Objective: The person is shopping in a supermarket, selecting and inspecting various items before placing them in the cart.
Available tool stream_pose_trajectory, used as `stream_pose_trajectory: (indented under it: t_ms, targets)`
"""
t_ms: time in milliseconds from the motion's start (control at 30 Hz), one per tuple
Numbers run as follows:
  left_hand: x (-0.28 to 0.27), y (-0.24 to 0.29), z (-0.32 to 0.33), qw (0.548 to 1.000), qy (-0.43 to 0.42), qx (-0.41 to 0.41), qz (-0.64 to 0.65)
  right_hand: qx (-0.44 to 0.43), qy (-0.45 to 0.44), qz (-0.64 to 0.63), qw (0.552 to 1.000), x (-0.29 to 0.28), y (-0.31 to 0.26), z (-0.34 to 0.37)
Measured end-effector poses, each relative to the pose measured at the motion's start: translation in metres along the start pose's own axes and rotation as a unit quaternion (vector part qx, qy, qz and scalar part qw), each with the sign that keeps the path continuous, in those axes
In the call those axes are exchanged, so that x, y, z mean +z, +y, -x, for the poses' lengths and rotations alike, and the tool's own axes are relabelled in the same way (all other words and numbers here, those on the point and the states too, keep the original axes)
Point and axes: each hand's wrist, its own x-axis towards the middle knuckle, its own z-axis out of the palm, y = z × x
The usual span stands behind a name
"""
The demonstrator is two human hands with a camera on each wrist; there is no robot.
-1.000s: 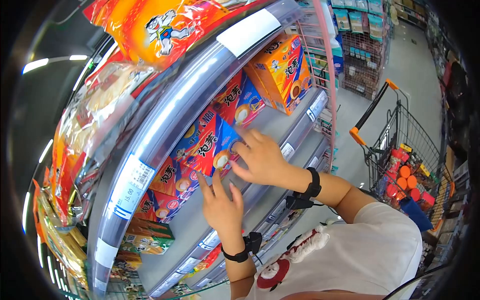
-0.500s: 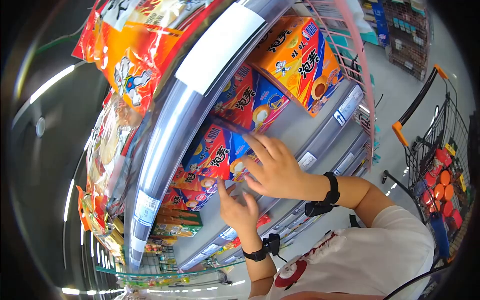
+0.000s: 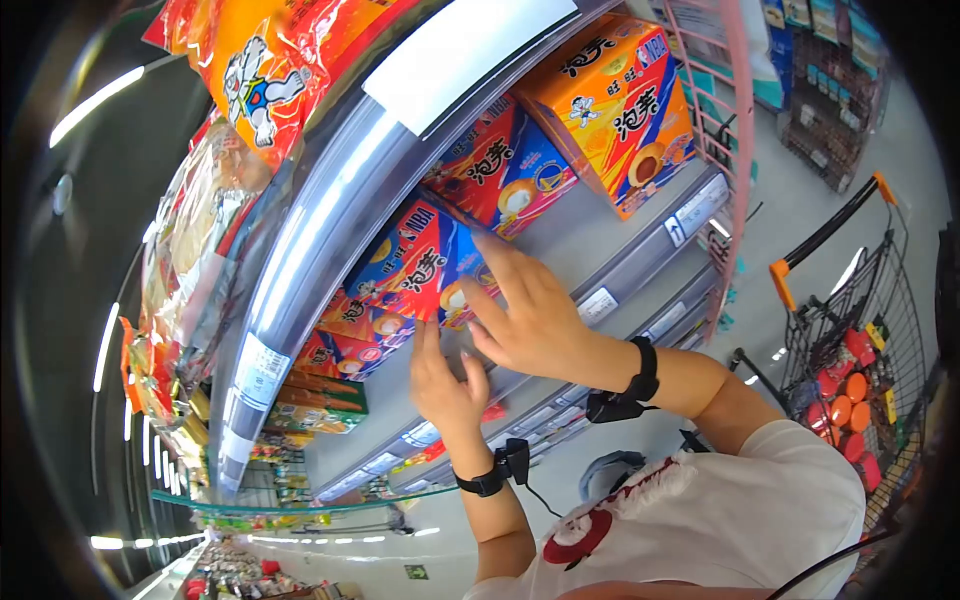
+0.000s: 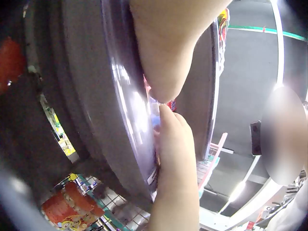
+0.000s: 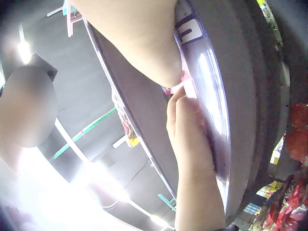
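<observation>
A red and blue snack box (image 3: 418, 262) with NBA lettering faces me on the shelf, in the head view. My right hand (image 3: 530, 315) lies at its right side, index finger extended along the edge and the other fingertips over the lower front. At the box's lower left corner are the fingertips of my left hand (image 3: 447, 392), its fingers nearly straight and its thumb held apart. In the left wrist view, the left hand (image 4: 166, 57) hides most of the box. The right hand (image 5: 139, 43) covers it likewise in the right wrist view.
A similar red and blue box (image 3: 505, 165) and an orange box (image 3: 640, 125) stand to the right. Green and brown boxes (image 3: 320, 405) sit lower left. The upper shelf edge (image 3: 310, 240) overhangs, with snack bags (image 3: 260, 85) above. A loaded shopping cart (image 3: 850, 370) stands at right.
The head view has shifted. My left hand's fingers, spread a second ago, are now closer together at the box's corner. My right hand stays by the box's right side.
</observation>
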Motion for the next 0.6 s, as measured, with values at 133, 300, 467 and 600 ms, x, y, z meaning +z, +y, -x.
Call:
stream_pose_trajectory:
  t_ms: [133, 300, 467, 600]
  targets:
    - [0.001, -0.003, 0.001, 1.000, 0.021, 0.013, -0.014, -0.016, -0.001, 0.028, 0.999, 0.001, -0.004, 0.001]
    - [-0.002, -0.004, 0.001, 0.997, 0.056, 0.043, -0.023, 0.000, 0.014, 0.035, 0.999, 0.001, -0.011, -0.001]
    - [-0.010, -0.006, 0.001, 0.996, 0.084, 0.038, 0.003, -0.001, 0.049, 0.049, 0.998, 0.001, -0.020, 0.002]
    - [-0.013, -0.014, 0.001, 0.988, 0.136, 0.051, 0.056, -0.044, 0.115, 0.061, 0.991, 0.000, -0.021, 0.008]
